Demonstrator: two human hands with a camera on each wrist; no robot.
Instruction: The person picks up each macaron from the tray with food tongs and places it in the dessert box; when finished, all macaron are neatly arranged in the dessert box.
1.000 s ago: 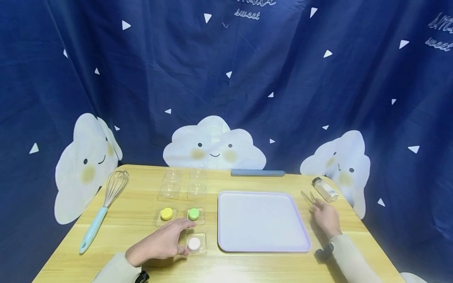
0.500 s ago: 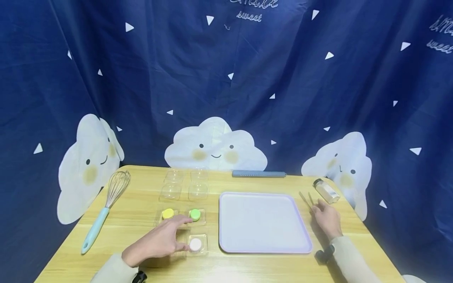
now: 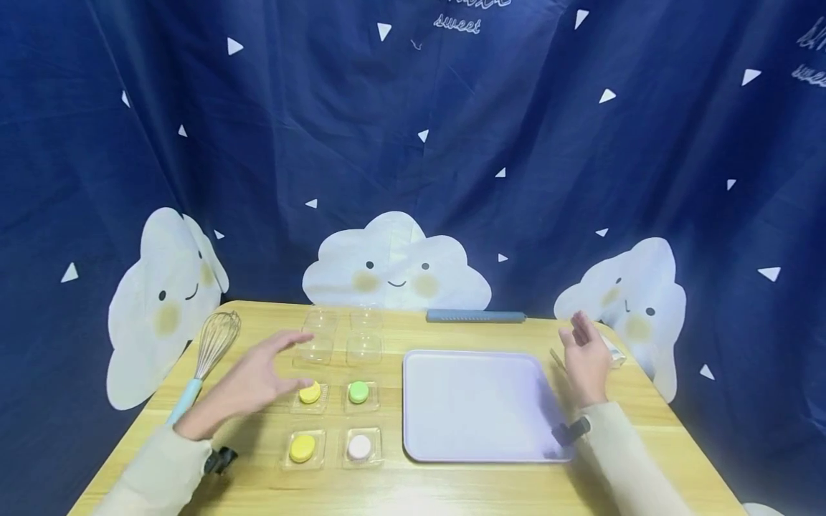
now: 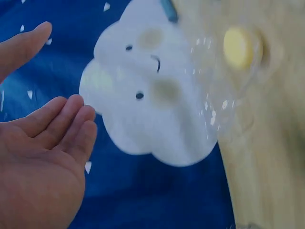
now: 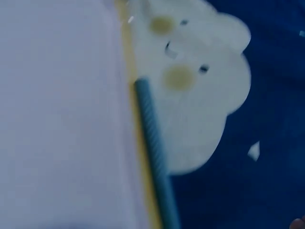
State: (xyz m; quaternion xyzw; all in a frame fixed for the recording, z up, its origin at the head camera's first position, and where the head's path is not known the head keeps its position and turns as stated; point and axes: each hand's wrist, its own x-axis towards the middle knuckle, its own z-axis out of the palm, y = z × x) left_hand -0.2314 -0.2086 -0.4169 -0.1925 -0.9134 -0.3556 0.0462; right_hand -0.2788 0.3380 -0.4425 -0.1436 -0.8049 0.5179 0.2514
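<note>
My left hand (image 3: 258, 376) is raised over the left of the table, thumb and fingers apart; its palm shows with nothing in it in the left wrist view. Nearest it are a yellow macaron (image 3: 310, 393) and another yellow macaron (image 3: 302, 448), each in a clear plastic holder. A green macaron (image 3: 358, 392) and a pale pink macaron (image 3: 359, 448) lie in holders to their right. My right hand (image 3: 586, 365) hovers beyond the tray's right edge, fingers loosely bent, holding nothing visible. Metal tongs (image 3: 556, 357) lie beside it, partly hidden.
A lilac-rimmed white tray (image 3: 477, 405) lies right of centre. Clear plastic covers (image 3: 364, 345) stand behind the macarons. At the left is a whisk (image 3: 218, 337), at the back edge a blue-grey rod (image 3: 476, 316). A jar (image 3: 614, 352) is half behind my right hand.
My left hand has lifted away to the left and back from the pale pink macaron, uncovering the front yellow one. The right hand has risen off the tongs.
</note>
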